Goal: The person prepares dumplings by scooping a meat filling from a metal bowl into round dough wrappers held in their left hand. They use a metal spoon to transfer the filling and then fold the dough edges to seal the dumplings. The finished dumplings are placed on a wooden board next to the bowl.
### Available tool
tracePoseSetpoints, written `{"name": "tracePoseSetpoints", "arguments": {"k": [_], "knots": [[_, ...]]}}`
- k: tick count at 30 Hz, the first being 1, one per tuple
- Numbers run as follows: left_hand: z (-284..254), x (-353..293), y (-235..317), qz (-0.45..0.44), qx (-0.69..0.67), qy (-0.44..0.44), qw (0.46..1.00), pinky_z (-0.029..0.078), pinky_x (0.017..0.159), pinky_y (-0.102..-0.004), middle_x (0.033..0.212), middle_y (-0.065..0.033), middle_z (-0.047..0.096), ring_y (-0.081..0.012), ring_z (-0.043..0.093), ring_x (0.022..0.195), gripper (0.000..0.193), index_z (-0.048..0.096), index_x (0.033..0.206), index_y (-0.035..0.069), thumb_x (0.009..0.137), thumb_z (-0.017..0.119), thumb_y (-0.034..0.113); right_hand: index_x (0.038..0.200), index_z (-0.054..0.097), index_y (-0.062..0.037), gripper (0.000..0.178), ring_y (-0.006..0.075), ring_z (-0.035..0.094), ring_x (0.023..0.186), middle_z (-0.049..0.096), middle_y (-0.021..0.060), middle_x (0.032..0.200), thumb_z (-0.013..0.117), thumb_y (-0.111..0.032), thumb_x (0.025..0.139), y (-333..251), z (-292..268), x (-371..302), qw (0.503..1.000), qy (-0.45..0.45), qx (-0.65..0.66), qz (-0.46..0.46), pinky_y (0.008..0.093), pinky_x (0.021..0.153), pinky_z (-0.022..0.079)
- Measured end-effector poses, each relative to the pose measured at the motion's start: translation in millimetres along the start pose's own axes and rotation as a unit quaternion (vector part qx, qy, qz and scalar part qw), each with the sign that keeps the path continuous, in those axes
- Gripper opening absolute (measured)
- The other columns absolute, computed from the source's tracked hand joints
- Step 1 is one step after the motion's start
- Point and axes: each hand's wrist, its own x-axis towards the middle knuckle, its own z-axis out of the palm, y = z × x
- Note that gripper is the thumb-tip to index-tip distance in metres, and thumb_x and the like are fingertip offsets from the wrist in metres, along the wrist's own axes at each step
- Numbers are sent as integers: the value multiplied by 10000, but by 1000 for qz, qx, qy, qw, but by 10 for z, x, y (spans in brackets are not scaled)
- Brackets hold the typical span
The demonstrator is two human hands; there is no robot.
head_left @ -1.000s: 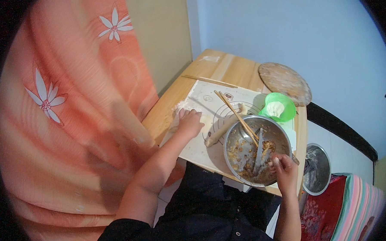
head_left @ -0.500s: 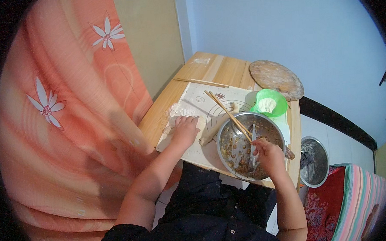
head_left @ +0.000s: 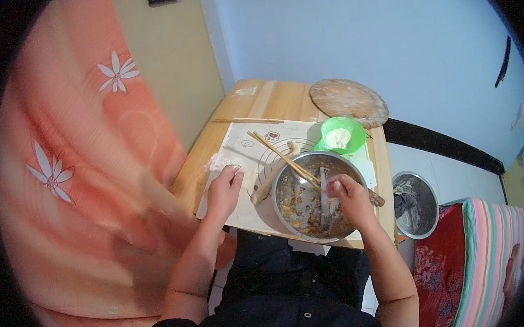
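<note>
My left hand (head_left: 225, 193) is closed at the near left of the pale printed mat (head_left: 250, 218), fingers curled and thumb uppermost; whatever it may hold is hidden. Over the right side of a steel bowl (head_left: 283, 220), my right hand (head_left: 354, 201) has its fingertips pinched together, and their contents cannot be made out. Remains of a brownish chopped mixture line the bowl. A flat grey blade-like tool (head_left: 324, 200) stands in it, and a pair of wooden chopsticks (head_left: 279, 156) leans over its far left rim. Between left hand and bowl lies a pale dough-like roll (head_left: 264, 188).
A green bowl of white flour (head_left: 354, 137) stands behind the steel bowl. Farther back lies a round wooden board (head_left: 350, 103). A thin stick (head_left: 247, 121) rests along the mat's far edge. Beside the table are another metal basin (head_left: 425, 210) and an orange curtain (head_left: 118, 228).
My left hand has lifted from lying palm-down on the mat and turned thumb-up with fingers curled. My right hand stays over the bowl, its fingers now pinched upward. The whole view has shifted slightly.
</note>
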Motion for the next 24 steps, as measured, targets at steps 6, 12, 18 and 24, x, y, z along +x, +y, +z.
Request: {"name": "tracePoseSetpoints", "arguments": {"k": [6,12,18,24], "knots": [[94,-157,1016,183,-25,-80,980,485,786,-363,973,-129,654,-276,631,901,213,607,1078,57,899,532,145,1197,485,4,467,244,579,1056,571,152,1173,368,-395,985,-214,237,-249,784,-218,569,120,354,868,513],[328,-451,1191,378,28,-145,914,357,1024,-431,1217,-130,573,-279,514,1177,308,554,1196,64,904,525,158,1236,436,41,467,228,572,1067,546,143,1200,319,-348,1004,-95,187,-336,781,-78,617,64,353,922,502],[605,-496,1048,-105,-449,-332,823,432,827,-247,1022,-6,554,-83,517,915,401,487,1256,6,989,437,300,1171,507,44,401,223,611,950,615,132,1065,427,-300,979,-13,186,-354,838,-45,543,20,341,857,501],[825,-470,1191,-61,-377,-334,862,452,789,-248,987,-8,576,-71,530,893,412,513,1232,16,978,450,334,1080,579,15,420,154,615,853,634,83,967,421,-362,984,0,192,-300,926,-19,376,12,311,754,503]]}}
